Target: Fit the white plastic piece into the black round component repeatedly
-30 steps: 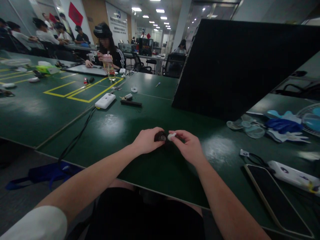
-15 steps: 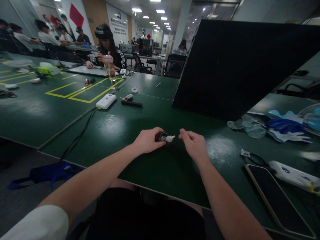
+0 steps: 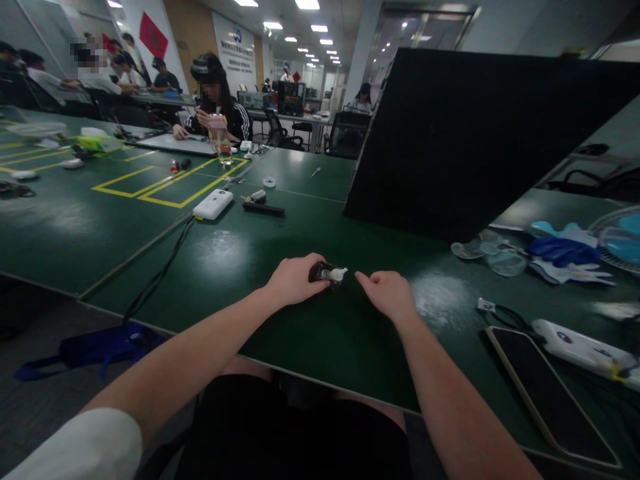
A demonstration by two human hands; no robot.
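My left hand [image 3: 293, 280] is closed around a small black part [image 3: 321, 272] with a white piece [image 3: 339, 273] sticking out of its right side, held just above the green table [image 3: 280, 233]. My right hand [image 3: 387, 293] rests on the table a little to the right of the part, fingers curled loosely and pointing toward it, not touching it. I see nothing in the right hand.
A big black panel [image 3: 465, 140] leans at the back right. Blue and white gloves [image 3: 570, 257], clear discs [image 3: 493, 257], a phone [image 3: 545, 393] and a white power bank [image 3: 580, 347] lie right. Another white power bank [image 3: 213, 203] with cable lies left. A seated person [image 3: 215, 100] works beyond.
My right hand let go of the white piece and drew back to the right, lowering onto the table. The left hand kept hold of the black part.
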